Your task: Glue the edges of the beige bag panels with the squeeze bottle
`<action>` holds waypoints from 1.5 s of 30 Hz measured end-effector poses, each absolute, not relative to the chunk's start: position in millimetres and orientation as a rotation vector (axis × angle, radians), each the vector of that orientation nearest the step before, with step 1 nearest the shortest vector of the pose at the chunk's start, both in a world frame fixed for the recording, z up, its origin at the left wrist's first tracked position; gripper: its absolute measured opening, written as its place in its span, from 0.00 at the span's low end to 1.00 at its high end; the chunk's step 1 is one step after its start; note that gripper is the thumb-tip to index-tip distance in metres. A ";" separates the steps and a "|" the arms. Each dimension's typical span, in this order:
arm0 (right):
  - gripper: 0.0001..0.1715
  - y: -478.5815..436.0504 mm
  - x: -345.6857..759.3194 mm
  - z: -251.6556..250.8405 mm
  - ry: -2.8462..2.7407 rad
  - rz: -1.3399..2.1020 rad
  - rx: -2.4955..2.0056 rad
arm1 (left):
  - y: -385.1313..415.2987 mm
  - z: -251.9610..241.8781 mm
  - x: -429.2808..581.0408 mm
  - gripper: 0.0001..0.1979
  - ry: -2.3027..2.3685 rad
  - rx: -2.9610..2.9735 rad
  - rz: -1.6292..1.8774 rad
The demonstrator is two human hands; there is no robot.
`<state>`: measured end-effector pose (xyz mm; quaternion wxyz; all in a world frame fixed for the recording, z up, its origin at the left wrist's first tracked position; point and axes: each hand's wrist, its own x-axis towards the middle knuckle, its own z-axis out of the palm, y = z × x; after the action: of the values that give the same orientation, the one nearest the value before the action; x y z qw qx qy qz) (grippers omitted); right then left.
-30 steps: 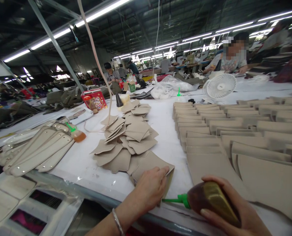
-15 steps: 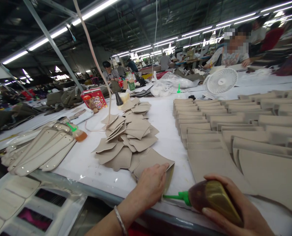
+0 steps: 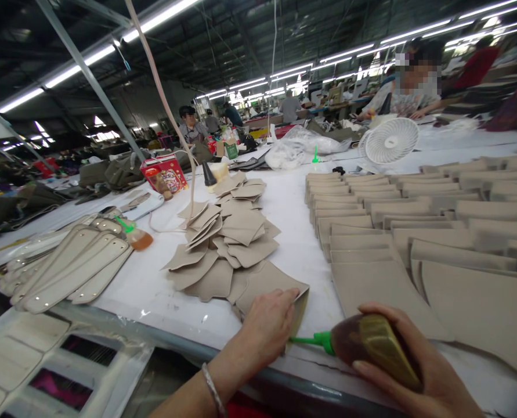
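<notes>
At the far left, long pale strips (image 3: 78, 267) with metal studs lie fanned over one another on the white table (image 3: 284, 203). A small bottle (image 3: 140, 238) with a green nozzle rests against their right-hand ends. Farther back stands a red box (image 3: 165, 173), with a black cone (image 3: 208, 174) beyond it to the right. Next comes a loose heap of beige pieces (image 3: 241, 223), overlapping at many angles.

At the heap's near end, the left hand (image 3: 270, 319) has its fingers on top of one beige panel (image 3: 264, 280), near its right corner, where an olive underside shows. The thumb is hidden, so I cannot tell whether the panel is pinched or only pressed.

Just right of that hand, the green spout (image 3: 313, 341) of a dark bottle (image 3: 371, 348) points at the panel's edge; whether it touches is unclear. The right hand (image 3: 434, 366) is wrapped around the bottle's body, tilting it sideways. Behind it, folded beige panels (image 3: 436, 238) stand in close rows to the right edge.
</notes>
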<state>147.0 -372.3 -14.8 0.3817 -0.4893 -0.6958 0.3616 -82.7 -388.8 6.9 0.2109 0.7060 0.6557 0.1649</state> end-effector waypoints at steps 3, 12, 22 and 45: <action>0.32 -368.8 149.7 -18.5 -1.826 0.768 -1.255 | -389.1 6.4 -82.3 0.21 1.818 1.964 0.475; 0.27 -372.7 153.5 -26.9 -1.968 0.646 -1.151 | -386.3 7.9 -80.8 0.21 1.857 1.944 0.437; 0.31 -336.1 158.6 -16.5 -1.984 0.404 -1.104 | -379.3 8.0 -81.4 0.22 1.780 1.958 0.499; 0.36 -328.8 167.4 -20.4 -1.896 0.566 -1.219 | -377.3 9.2 -80.8 0.25 1.728 1.869 0.614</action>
<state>167.4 -328.8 -20.4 0.3975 -0.4815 -0.7484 0.2235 -80.8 -377.3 9.2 0.2587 0.6894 0.6376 0.2265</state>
